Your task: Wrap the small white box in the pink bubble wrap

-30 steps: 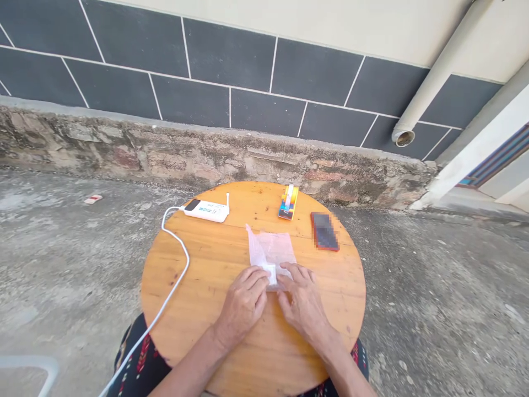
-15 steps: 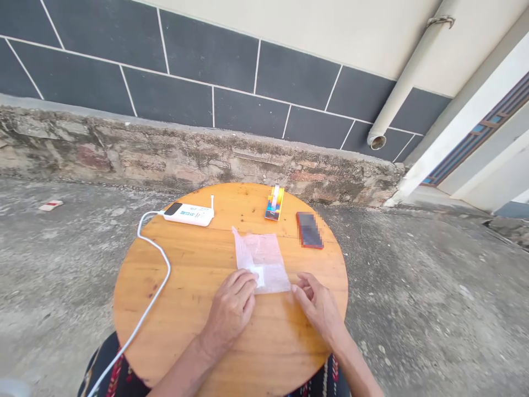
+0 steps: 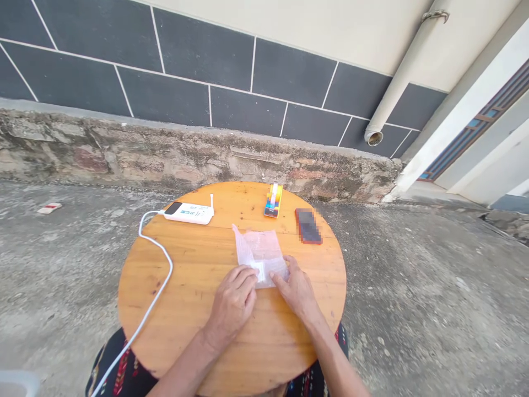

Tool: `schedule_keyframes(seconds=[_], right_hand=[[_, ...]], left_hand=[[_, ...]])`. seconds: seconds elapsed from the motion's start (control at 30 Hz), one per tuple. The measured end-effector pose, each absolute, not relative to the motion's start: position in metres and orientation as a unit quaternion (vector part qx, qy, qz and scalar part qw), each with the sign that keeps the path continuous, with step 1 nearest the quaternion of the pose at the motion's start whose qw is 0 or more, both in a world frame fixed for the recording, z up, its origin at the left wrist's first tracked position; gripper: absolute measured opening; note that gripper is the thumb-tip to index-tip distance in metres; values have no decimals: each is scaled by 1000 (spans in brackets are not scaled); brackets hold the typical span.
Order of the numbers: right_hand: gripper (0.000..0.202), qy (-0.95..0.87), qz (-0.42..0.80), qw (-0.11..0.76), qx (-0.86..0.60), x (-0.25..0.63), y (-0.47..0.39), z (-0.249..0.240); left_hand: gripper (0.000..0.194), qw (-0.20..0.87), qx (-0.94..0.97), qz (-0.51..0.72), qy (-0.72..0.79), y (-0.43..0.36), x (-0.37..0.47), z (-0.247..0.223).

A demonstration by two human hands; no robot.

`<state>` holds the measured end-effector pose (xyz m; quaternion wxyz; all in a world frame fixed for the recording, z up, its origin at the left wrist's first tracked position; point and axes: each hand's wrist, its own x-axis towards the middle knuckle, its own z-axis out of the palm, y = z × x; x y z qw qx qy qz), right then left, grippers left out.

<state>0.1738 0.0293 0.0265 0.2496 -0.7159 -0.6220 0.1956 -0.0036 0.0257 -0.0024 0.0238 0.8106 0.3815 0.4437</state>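
Blue print runs along the top of the white device [image 3: 196, 215] left of centre in the frame; it is too small to read. The yellow-and-blue tape dispenser [image 3: 271, 208], above centre, carries a pale mark on its dark near end, likewise illegible. The screen of the red-edged phone [image 3: 309, 227], right of the dispenser, is pixelated.

All three rest on the far half of the round wooden surface [image 3: 185, 309]. A white cable [image 3: 170, 264] leaves the device's left end, curves across the left of the surface and drops over its edge at lower left, clear of both hands. Patterned cloth [image 3: 119, 366] over the person's legs shows below the surface. A red-and-white packet [image 3: 49, 208] lies on the concrete ground at the left of the frame. Dark tiles [image 3: 173, 94] cross the top, with a slanting pipe [image 3: 397, 88] at upper right.

The pinkish clear wrap [image 3: 262, 248] lies flat just below the middle of the frame, a small white item [image 3: 260, 270] at its lower part. Its sides run up the frame, leaning left, with a pointed corner at upper left; which axis is longer is hard to judge. The left hand [image 3: 235, 295] has its fingers bunched at the white item and the wrap's lower left; whether its grip pinches or presses, I cannot tell. The right hand [image 3: 298, 289] touches the wrap's right edge, thumb and forefinger apart; whether its grip holds the film is unclear.
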Motion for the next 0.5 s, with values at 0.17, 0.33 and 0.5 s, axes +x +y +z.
schedule_keyframes(seconds=[0.17, 0.33, 0.5], right_hand=[[56, -610, 205, 266, -718, 169, 35, 26], [56, -605, 200, 263, -724, 169, 35, 28], [58, -606, 212, 246, -726, 171, 37, 27]], left_hand=[[28, 24, 809, 446, 382, 26, -4, -3], [27, 27, 807, 452, 381, 26, -4, -2], [28, 19, 806, 457, 376, 27, -3, -3]])
